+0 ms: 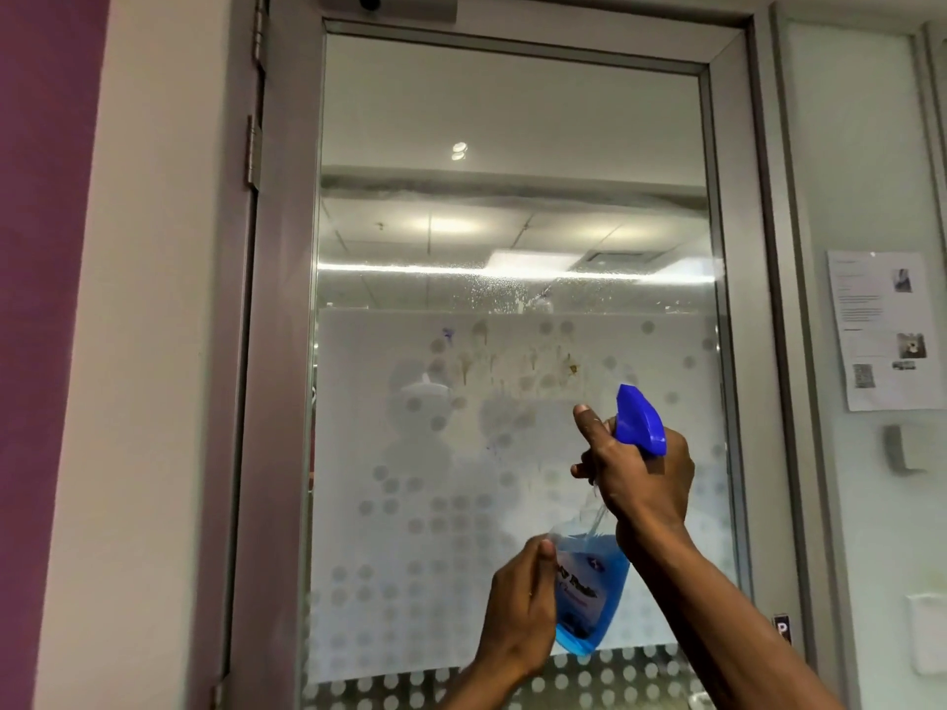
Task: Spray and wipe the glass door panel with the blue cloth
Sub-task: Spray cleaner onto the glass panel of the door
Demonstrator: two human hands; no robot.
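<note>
The glass door panel fills the grey frame straight ahead, its frosted, dotted lower part smeared with brownish drips and spray droplets above. The right hand grips the blue spray bottle at its neck; the left hand clasps its base.

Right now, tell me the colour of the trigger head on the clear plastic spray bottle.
Bright blue, like the liquid inside. The head view shows the trigger head of the clear plastic spray bottle best.
</note>
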